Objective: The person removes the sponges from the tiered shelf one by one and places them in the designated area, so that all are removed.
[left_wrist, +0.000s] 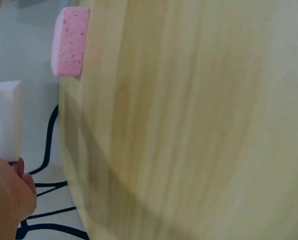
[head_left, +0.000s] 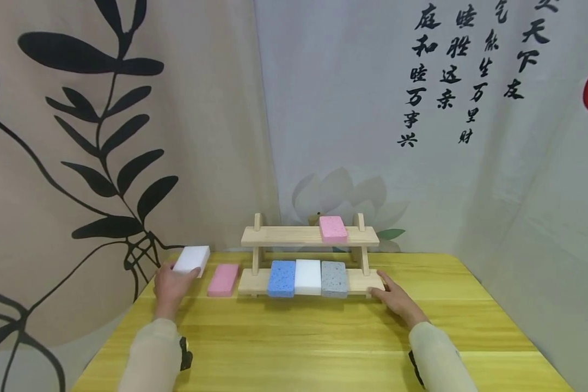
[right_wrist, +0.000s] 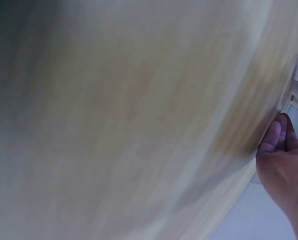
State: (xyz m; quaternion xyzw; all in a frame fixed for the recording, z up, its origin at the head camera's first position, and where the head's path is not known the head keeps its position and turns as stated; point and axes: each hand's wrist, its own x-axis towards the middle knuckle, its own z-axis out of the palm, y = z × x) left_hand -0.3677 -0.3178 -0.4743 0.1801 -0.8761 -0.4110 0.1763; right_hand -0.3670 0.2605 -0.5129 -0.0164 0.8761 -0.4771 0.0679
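Note:
My left hand (head_left: 170, 286) holds a white sponge (head_left: 193, 260) above the table's left side, thumb on its near right edge. Just right of it, a pink sponge (head_left: 222, 280) lies flat on the table. A two-tier wooden rack (head_left: 279, 235) stands in the middle. On its lower tier a blue sponge (head_left: 281, 279), a second white sponge (head_left: 307, 276) and a grey sponge (head_left: 334, 279) sit side by side. Another pink sponge (head_left: 333, 229) is on the upper tier. My right hand (head_left: 396, 298) grips the right end of the lower tier, thumb in front and fingers behind.
The wooden table (head_left: 294, 348) spreads in front of the rack. Behind it hangs a curtain (head_left: 215, 136) printed with dark leaves and characters. The pink sponge on the table (left_wrist: 71, 42) also shows in the left wrist view.

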